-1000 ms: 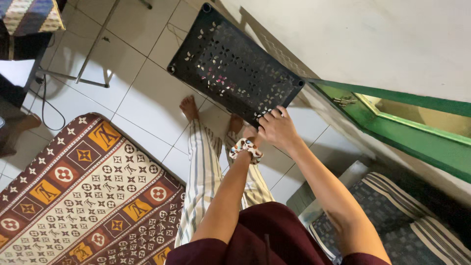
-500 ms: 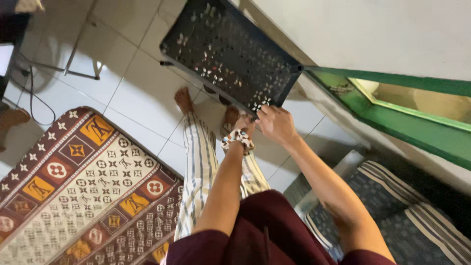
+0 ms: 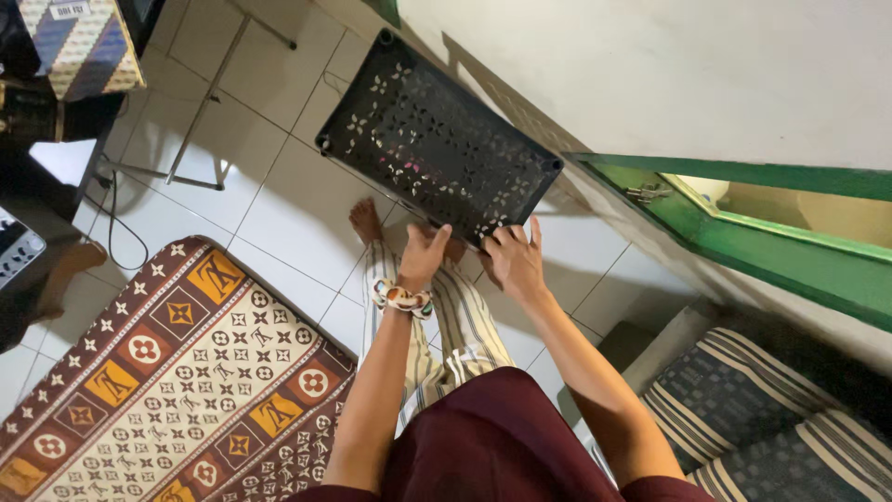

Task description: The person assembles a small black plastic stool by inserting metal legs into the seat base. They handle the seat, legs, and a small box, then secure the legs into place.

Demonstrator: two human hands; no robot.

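Note:
A black perforated plastic panel point(image 3: 437, 139) with socket corners lies tilted over the white tiled floor, close to the wall. My left hand point(image 3: 425, 253), with a patterned scrunchie on its wrist, is closed on the panel's near long edge by the corner. My right hand point(image 3: 517, 262) has its fingers spread and rests against the near corner and short edge. My bare feet point(image 3: 364, 219) and striped trousers point(image 3: 465, 325) show just below the panel.
A patterned rug point(image 3: 158, 372) covers the floor at lower left. A green wooden frame point(image 3: 743, 242) runs along the right. Striped cushions point(image 3: 771, 418) lie at lower right. A metal stand point(image 3: 200, 121), cables and dark furniture sit at upper left.
The panel has come down and away from me, now lying flatter. My right hand has loosened from its corner grip and spread its fingers; my left hand has shifted along the near edge.

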